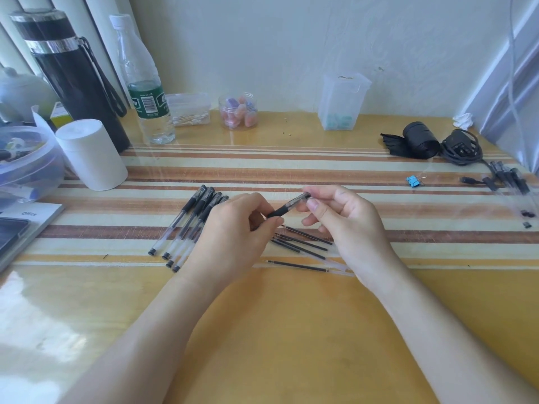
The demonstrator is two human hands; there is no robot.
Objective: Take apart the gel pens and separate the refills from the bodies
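- Grip on the pen (pixel 287 207): the left hand (pixel 233 228) pinches its black rubber end, and the right hand (pixel 347 220) pinches the clear end between thumb and fingertips. The pen is held slanted just above the worktop (pixel 291 330), mid-frame.
- Loose refills (pixel 303 242) lie under the hands, and a row of pens (pixel 189 223) lies just left of them.
- Risk: if the halves part with a jerk, the refill or a small tip piece could shoot out. The worktop looks glossy, so little would stop it rolling.
- Risk: a dropped piece could land among the refills and scatter them into the row.
- Surface: shiny yellow, with a striped band across the middle.
- Room: a pale wall behind. A flask (pixel 73 74), bottle (pixel 145 91) and paper roll (pixel 90 154) stand upper left, and a blue clip (pixel 414 181) lies at right.
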